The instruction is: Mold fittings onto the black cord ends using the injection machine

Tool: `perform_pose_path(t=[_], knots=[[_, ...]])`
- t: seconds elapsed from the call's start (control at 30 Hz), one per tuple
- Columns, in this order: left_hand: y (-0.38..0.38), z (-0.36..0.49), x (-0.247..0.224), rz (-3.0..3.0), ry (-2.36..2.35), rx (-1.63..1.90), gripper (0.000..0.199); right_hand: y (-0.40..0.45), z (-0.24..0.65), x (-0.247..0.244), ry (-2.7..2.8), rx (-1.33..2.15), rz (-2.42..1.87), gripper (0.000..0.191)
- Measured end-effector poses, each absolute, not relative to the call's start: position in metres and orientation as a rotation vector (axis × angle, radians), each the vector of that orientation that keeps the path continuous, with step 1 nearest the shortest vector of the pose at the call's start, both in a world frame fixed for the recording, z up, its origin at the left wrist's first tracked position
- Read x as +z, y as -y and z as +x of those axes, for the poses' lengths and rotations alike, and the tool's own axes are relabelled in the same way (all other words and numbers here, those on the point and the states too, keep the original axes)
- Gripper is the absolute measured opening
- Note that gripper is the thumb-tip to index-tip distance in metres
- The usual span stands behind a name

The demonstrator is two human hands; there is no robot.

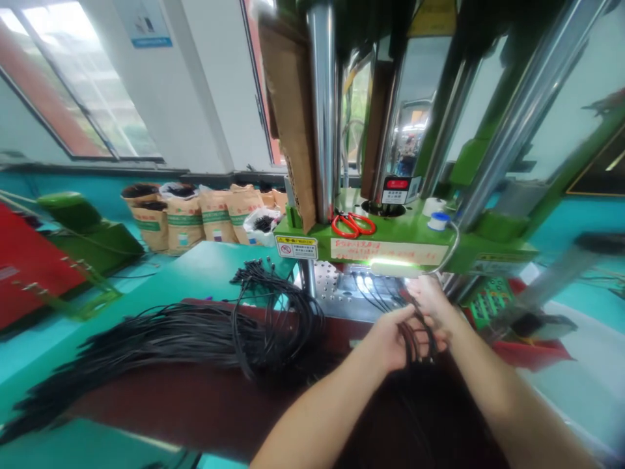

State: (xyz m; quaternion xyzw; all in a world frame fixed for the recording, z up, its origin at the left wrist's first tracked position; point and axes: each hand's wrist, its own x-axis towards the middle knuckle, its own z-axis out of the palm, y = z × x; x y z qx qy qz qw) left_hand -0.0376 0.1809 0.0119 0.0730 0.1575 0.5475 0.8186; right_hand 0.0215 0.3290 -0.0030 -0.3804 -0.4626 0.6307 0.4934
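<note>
My left hand (395, 335) is closed around several black cables (414, 342), whose loose lengths hang down below it. Just beyond, my right hand (426, 296) reaches to the front of the green press (303, 238). Its fingers are partly hidden and blurred, so I cannot tell if they grip a cable. Several thin black cables (371, 293) run across the lit metal plate (349, 284) under the press head. To the left, a large bundle of black cables (185, 335) lies on a dark red board (161, 397), with a coiled part close to the press.
Red-handled scissors (352, 225) and a blue-and-white spool (438, 221) lie on the press ledge. A green button panel (492, 303) stands to the right. Filled paper sacks (185, 221) line the wall behind the green table (215, 267). A steel column (322, 117) rises at the press's left.
</note>
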Motion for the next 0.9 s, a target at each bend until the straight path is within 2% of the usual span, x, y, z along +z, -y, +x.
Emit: perform_pose_path(t=[0.23, 0.37, 0.53, 0.63, 0.77, 0.9], knots=[[-0.118, -0.033, 0.011, 0.111, -0.305, 1.248, 0.027, -0.299, 0.034, 0.000, 0.994, 1.427, -0.983, 0.020], [-0.078, -0.021, -0.010, 0.343, -0.350, 1.295, 0.024, -0.287, 0.038, -0.001, 1.019, 1.388, -1.003, 0.016], [-0.049, -0.021, -0.015, 0.552, -0.538, 1.364, 0.031, -0.277, 0.039, -0.002, 1.090, 1.347, -1.042, 0.012], [-0.039, -0.075, 0.017, 0.503, -0.472, 1.612, 0.037, -0.275, 0.051, -0.005, 1.172, 1.345, -1.057, 0.012], [-0.028, -0.198, 0.067, 0.366, -0.409, 2.087, 0.036, -0.277, 0.076, -0.014, 1.303, 1.409, -1.107, 0.010], [-0.034, -0.302, 0.067, 0.008, -0.899, 2.311, 0.034, -0.286, 0.102, -0.023, 1.428, 1.561, -1.118, 0.018]])
